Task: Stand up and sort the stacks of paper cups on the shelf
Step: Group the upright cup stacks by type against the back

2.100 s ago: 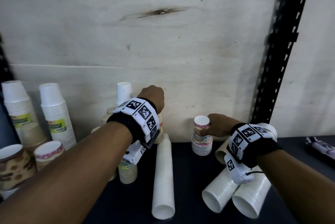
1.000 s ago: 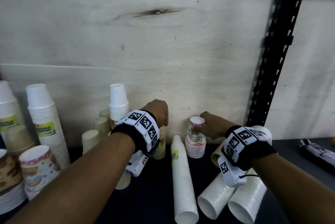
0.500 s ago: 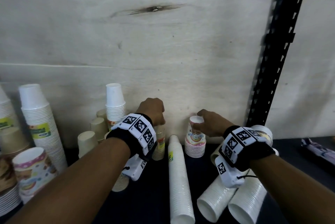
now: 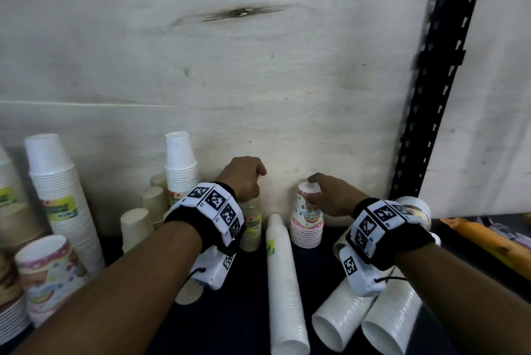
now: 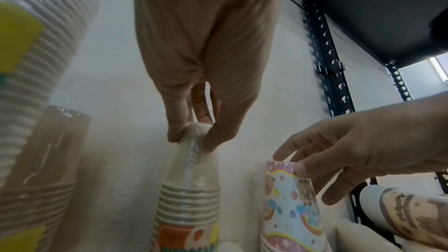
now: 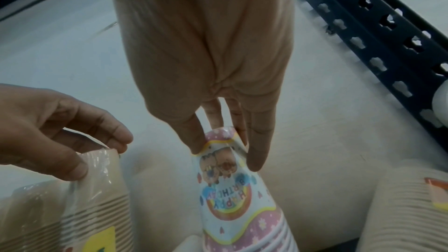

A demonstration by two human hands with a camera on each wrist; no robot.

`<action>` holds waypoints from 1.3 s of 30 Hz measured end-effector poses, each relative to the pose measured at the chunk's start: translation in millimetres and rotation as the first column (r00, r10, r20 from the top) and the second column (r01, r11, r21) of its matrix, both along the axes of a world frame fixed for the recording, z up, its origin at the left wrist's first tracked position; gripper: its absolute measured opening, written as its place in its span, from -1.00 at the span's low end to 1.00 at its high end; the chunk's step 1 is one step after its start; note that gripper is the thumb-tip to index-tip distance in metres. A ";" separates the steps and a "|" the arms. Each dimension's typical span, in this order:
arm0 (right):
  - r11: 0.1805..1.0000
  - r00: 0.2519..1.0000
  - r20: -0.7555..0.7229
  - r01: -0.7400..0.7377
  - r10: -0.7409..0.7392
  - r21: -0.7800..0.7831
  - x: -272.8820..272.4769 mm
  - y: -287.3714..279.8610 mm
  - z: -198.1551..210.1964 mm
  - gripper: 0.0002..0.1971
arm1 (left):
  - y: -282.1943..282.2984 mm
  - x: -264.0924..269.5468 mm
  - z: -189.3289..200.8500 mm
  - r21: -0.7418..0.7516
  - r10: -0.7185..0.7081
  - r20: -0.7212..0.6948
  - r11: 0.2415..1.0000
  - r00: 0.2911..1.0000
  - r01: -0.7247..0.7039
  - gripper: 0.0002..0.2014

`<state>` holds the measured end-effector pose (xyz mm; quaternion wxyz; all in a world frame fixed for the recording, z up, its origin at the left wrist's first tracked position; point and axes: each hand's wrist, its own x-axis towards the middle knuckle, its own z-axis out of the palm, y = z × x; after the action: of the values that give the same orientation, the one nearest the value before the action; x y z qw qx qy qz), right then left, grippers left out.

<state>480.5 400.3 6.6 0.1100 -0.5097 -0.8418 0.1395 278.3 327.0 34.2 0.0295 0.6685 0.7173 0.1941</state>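
The fingers point(image 5: 174, 122) of the left hand point(image 4: 244, 179) pinched the very top of a tan stack point(image 5: 188, 194) of cups, and the fingers point(image 6: 252, 150) of the right hand point(image 4: 330, 196) pinched the top of a party stack point(image 6: 232, 189) with pink and a rainbow on it. Both stacks stood upside down on the shelf point(image 4: 247, 311), close to the back wall point(image 4: 258, 81). They stood side by side and a little apart, the tan one on the left. Each hand came down from above, so each stack ran straight down from its fingers to the shelf. Both stacks looked wrapped in clear plastic. The thing that mattered most was the long white stack point(image 4: 284, 291). It lay flat on the shelf with its closed end pointing at the wall, in the gap between the two standing stacks, and its open end pointing back to the person. It lay about the same way from both hands, under and between the wrists. Two more white stacks point(image 4: 367, 323) lay flat under the right wrist, so the right hand was nearer to those. I think the two held stacks were about done, and the flat ones would come next. To stand one up, a hand would have to let go, reach back and down, and tip it up. The tall white stacks point(image 4: 63, 205) on the left already stood.
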 end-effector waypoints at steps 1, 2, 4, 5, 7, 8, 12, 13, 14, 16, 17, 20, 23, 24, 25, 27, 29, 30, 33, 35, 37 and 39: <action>1.000 1.000 -0.005 0.003 -0.003 0.000 0.0 -0.2 -0.1 -0.43 | 0.4 -0.2 -0.8 0.009 0.000 0.009 1.000 1.000 0.000 -0.53; 1.000 1.000 -0.009 0.004 -0.004 -0.001 0.4 -0.6 -0.3 -0.43 | 0.8 -0.2 -1.6 0.016 0.001 0.017 1.000 1.000 -0.002 -0.53; 1.000 1.000 -0.013 0.002 -0.002 -0.006 0.4 -1.0 -0.7 -0.44 | 2.0 -0.5 -3.2 0.010 0.004 0.006 1.000 1.000 -0.004 -0.52; 1.000 1.000 -0.011 0.002 -0.002 -0.008 0.6 -1.2 -1.0 -0.44 | 2.1 -0.7 -3.9 -0.004 0.007 -0.007 1.000 1.000 -0.007 -0.52; 1.000 1.000 -0.008 -0.002 0.002 -0.007 0.8 -1.3 -1.1 -0.45 | 1.4 -0.7 -3.5 -0.028 0.013 -0.033 1.000 0.999 -0.014 -0.51; 1.000 1.000 -0.009 -0.004 0.004 -0.013 1.2 -2.5 -0.5 -0.44 | 0.9 -0.7 -3.5 -0.036 0.017 -0.042 0.999 0.999 -0.019 -0.51; 1.000 1.000 -0.002 0.013 -0.013 -0.016 6.2 -7.6 -0.1 -0.37 | -8.1 3.7 -1.8 -0.009 0.057 -0.044 0.998 0.997 -0.058 -0.42; 0.999 1.000 0.004 0.031 -0.031 -0.017 9.0 -10.5 0.4 -0.36 | -13.0 7.0 -1.0 0.045 0.076 -0.066 0.996 0.995 -0.073 -0.44; 0.999 0.999 0.013 0.049 -0.049 -0.002 12.8 -13.5 1.1 -0.36 | -18.6 11.0 0.2 0.121 0.092 -0.089 0.989 0.992 -0.081 -0.49; 0.996 0.996 0.048 0.079 -0.080 0.032 23.1 -21.4 3.9 -0.42 | -31.2 20.4 1.2 0.244 0.108 -0.084 0.966 0.991 -0.085 -0.66; 0.995 0.993 0.072 0.090 -0.093 0.049 28.9 -25.9 6.5 -0.46 | -36.4 24.6 0.5 0.245 0.103 -0.071 0.966 0.992 -0.083 -0.72; 0.990 0.975 0.179 0.125 -0.135 0.063 50.2 -40.4 11.8 -0.59 | -44.4 34.4 -15.1 0.012 0.088 -0.075 0.996 0.993 -0.087 -0.67; 0.985 0.939 0.298 0.171 -0.173 0.033 74.3 -52.0 8.8 -0.59 | -52.2 45.0 -36.5 -0.189 0.066 -0.100 0.978 0.993 -0.084 -0.49; 0.981 0.925 0.330 0.192 -0.188 0.020 83.0 -57.0 6.7 -0.62 | -54.8 49.1 -43.7 -0.219 0.065 -0.108 0.972 0.992 -0.087 -0.46; 0.975 0.912 0.353 0.221 -0.211 0.012 91.2 -62.1 4.8 -0.65 | -58.1 53.6 -49.3 -0.240 0.068 -0.114 0.966 0.991 -0.094 -0.43; 0.957 0.898 0.343 0.291 -0.277 0.010 104.1 -74.5 2.4 -0.66 | -61.2 61.3 -59.1 -0.269 0.096 -0.094 0.956 0.991 -0.118 -0.38; 0.937 0.893 0.322 0.346 -0.314 -0.043 115.0 -82.7 -3.2 -0.69 | -62.0 68.4 -66.0 -0.291 0.130 -0.049 0.947 0.990 -0.139 -0.33; 0.931 0.884 0.339 0.361 -0.322 -0.056 119.6 -85.2 -7.6 -0.58 | -62.5 72.7 -67.2 -0.297 0.145 -0.015 0.944 0.989 -0.143 -0.31; 0.895 0.856 0.331 0.440 -0.397 -0.067 125.9 -86.6 -25.7 -0.39 | -65.7 84.8 -72.0 -0.291 0.204 0.076 0.941 0.976 -0.174 -0.25; 0.868 0.849 0.286 0.487 -0.445 -0.095 127.1 -88.1 -34.0 -0.34 | -65.9 88.8 -75.7 -0.301 0.250 0.105 0.930 0.962 -0.209 -0.20; 0.836 0.844 0.187 0.529 -0.502 -0.143 128.5 -87.7 -43.1 -0.27 | -64.2 89.9 -79.3 -0.326 0.297 0.154 0.916 0.942 -0.235 -0.11; 0.813 0.839 0.092 0.543 -0.537 -0.211 130.9 -83.9 -52.3 -0.17 | -62.9 90.3 -79.5 -0.347 0.296 0.182 0.912 0.938 -0.220 -0.07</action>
<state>611.4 316.4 -45.7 0.0739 -0.7386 -0.6423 0.1912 368.6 264.1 -45.2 0.1952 0.5262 0.8134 0.1530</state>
